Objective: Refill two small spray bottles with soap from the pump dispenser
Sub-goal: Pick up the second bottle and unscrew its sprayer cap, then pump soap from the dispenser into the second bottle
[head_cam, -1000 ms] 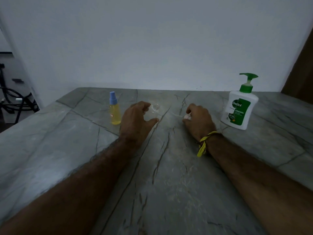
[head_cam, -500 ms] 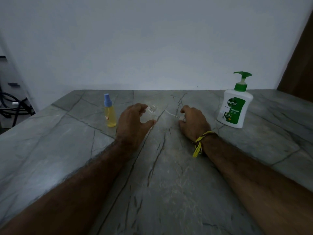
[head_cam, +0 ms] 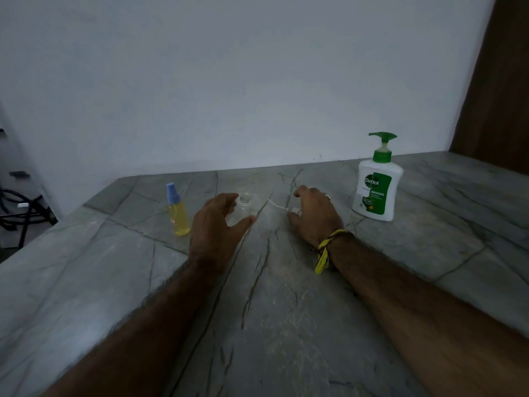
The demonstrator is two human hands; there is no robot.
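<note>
A clear, uncapped small spray bottle [head_cam: 244, 206] stands upright on the stone counter [head_cam: 272, 310]. My left hand [head_cam: 219, 227] curls around it, fingers behind and thumb in front. My right hand [head_cam: 313, 214] rests on the counter to the right, closed on the white spray cap [head_cam: 294, 210], whose thin dip tube [head_cam: 275, 204] points left toward the clear bottle. A second small spray bottle [head_cam: 178, 214], holding yellow liquid and capped in blue, stands left of my left hand. The white Dettol pump dispenser [head_cam: 376, 190] with a green pump stands right of my right hand.
A white wall [head_cam: 257, 81] runs along the back of the counter. The counter's left edge drops off toward dark cables [head_cam: 20, 207]. A brown wooden panel [head_cam: 498, 96] stands at the far right.
The view has tilted up, showing more wall. Both hands stay almost where they were, the left at the clear bottle and the right on the cap.
</note>
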